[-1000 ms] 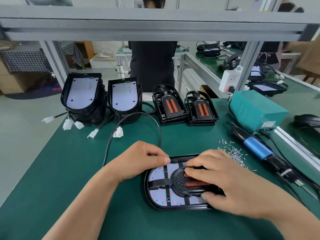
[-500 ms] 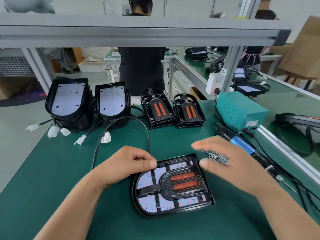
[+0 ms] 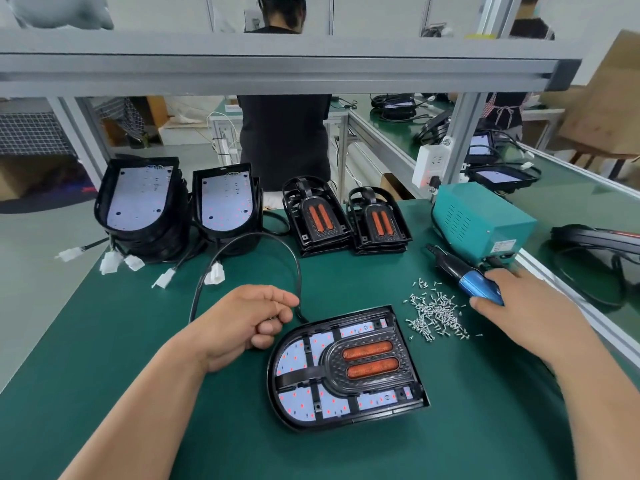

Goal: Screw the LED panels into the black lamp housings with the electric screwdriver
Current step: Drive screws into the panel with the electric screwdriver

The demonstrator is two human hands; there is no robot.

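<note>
Black lamp housing (image 3: 313,425) lies flat on the green desk (image 3: 104,341), front ctr. LED panel (image 3: 294,358) sits inside it, white w/ red dots. A black frame w/ two orange strips (image 3: 369,360) lies on top of the panel.

Left hand (image 3: 249,317) rests on the desk just beside the housing's upper-left edge. Its grip is loosely curled, pinching nothing, w/ the index tip against the black cable (image 3: 298,271) that loops from the housing.

Right hand (image 3: 530,313) is off to the right, grip wrapped round the blue barrel of the electric screwdriver (image 3: 467,284), thumb under & fingers over. The tool's black end points back-left; the other end is hidden by the hand.

Loose screws (image 3: 434,315) are piled btw housing & screwdriver, w/ a teal box (image 3: 481,220) behind the tool.

Back of desk: two stacks of housings w/ panels (image 3: 138,202) at left, two stacks of orange-strip frames (image 3: 318,216) mid, white connectors (image 3: 110,263) by the left stacks. A person in black (image 3: 284,140) stands beyond the desk.
</note>
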